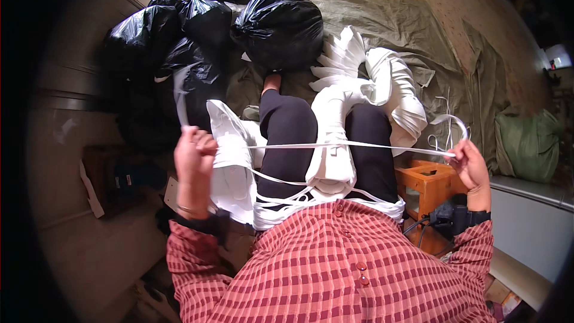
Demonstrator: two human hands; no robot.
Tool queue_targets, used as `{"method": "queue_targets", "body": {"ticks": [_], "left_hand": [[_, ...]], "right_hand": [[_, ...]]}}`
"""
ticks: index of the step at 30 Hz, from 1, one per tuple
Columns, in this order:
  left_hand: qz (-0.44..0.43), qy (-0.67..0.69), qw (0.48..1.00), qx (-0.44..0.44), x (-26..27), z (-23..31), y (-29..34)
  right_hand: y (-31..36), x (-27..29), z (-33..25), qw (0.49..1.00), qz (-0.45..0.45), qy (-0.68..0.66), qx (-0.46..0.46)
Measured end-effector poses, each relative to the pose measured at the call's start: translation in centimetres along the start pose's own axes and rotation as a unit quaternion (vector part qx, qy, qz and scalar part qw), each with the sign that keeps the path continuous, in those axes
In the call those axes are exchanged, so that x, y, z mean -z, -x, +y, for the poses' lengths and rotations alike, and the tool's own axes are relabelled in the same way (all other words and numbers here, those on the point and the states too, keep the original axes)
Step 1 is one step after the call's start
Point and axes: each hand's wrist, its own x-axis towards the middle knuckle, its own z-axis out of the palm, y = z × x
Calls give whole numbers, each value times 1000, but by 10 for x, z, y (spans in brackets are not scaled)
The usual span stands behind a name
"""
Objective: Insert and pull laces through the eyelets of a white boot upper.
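A flat white lace (287,146) is stretched across my lap from hand to hand. My left hand (196,149) is closed on one part of it, and a loose end rises above the fist, blurred. At the right, my right hand (470,164) pinches the lace, with a length looping up over the fingers. Below the lace, a white nested stack of curved, shoe-like pieces (336,164) lies between my thighs. Another white stack (232,170) rests beside my left thigh, near my left hand. Several more strands of white lace (278,209) lie bunched across my lap.
Black plastic bags (278,33) stand full at the far left. A fanned row of white pieces (397,93) curves over an olive cloth (382,18) ahead. A wooden stool (427,185) stands by my right knee, with a green sack (526,143) farther right.
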Motion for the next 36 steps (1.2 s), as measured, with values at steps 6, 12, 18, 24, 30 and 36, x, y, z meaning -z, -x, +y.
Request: {"method": "queue_targets", "body": {"ticks": [6,12,18,24,30,36], "left_hand": [[-46,-139,988,-49,63,108,-46],[-185,-526,822,-116,-10,-20,19],[-281,-643,692,-169,-68,-124,74],[-291,-679,657,-150,-82,-127,74],[-295,-635,698,-152,-87,-146,74],[-307,-630,702,-128,-80,-148,69]], "right_hand": [[-5,-20,-27,988,11,-144,55],[-6,-204,28,968,-105,219,64],[-10,-264,49,894,-82,396,193],[-18,-264,39,863,-125,438,219],[-23,-266,46,799,-118,479,343],[-24,-264,40,832,-98,460,294]]}}
